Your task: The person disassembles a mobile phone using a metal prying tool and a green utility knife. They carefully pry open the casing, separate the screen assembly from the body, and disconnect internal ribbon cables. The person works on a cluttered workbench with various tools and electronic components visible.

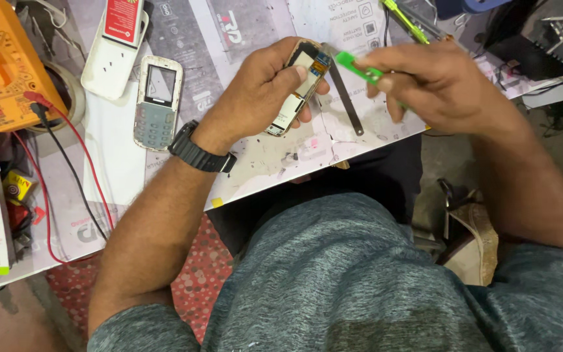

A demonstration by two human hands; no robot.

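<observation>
My left hand point(265, 88) grips an opened small phone body point(300, 88) with its circuit board showing, held just above the paper-covered bench point(255, 163). A black watch point(201, 151) sits on that wrist. My right hand point(434, 81) pinches a green plastic tool point(358, 66), whose tip points at the top right of the phone. Below the phone lies a thin dark metal strip point(346, 104) on the paper.
A grey phone front cover with keypad point(157, 102) lies left of my hand, beside a white-and-red phone point(113, 47). An orange multimeter point(2, 62) with red and black leads point(66, 163) stands far left. A green-handled screwdriver point(406, 19) and a dark box point(542, 32) are at the back right.
</observation>
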